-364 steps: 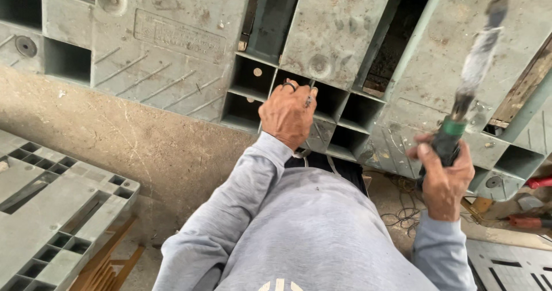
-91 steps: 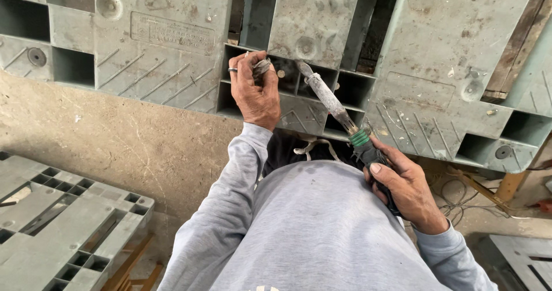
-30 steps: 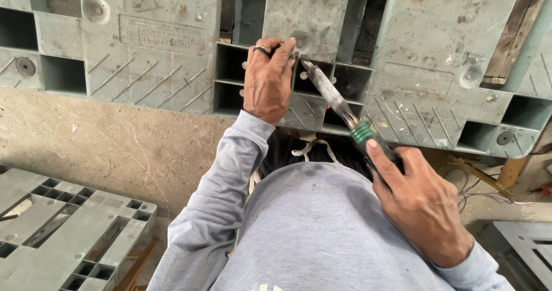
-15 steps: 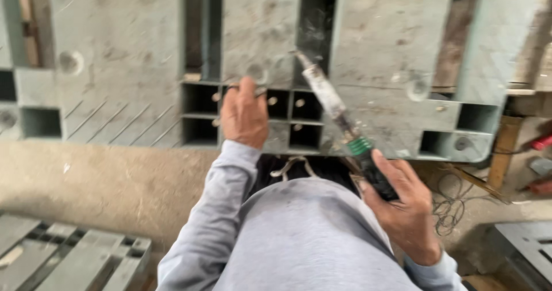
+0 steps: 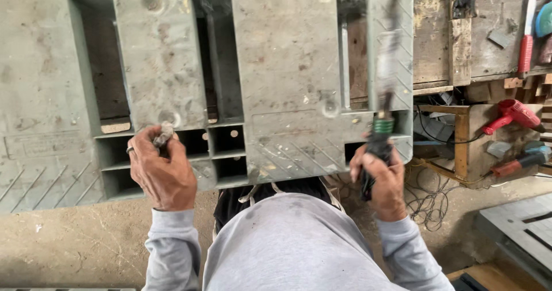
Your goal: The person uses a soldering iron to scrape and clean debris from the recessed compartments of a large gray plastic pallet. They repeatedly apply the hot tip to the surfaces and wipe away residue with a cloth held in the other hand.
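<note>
A large grey plastic pallet (image 5: 276, 72) rests in front of me, its near edge over my lap. My left hand (image 5: 164, 170) is closed around a small grey lump of material at the pallet's open cells near its front edge. My right hand (image 5: 382, 179) grips the black handle of a long-bladed tool (image 5: 386, 67) with a green collar. The tool stands almost upright against the pallet's right part, its blade blurred by motion.
A wooden workbench (image 5: 466, 44) stands at the right, with a red power tool (image 5: 512, 114) and another tool (image 5: 517, 163) on its lower shelf. Tangled cables (image 5: 428, 202) lie on the dirt floor. Another grey pallet (image 5: 517, 230) lies at the lower right.
My right hand has swung the tool from a slant across the pallet cells to nearly upright at the right. The view has shifted right. My left hand stays at the cells.
</note>
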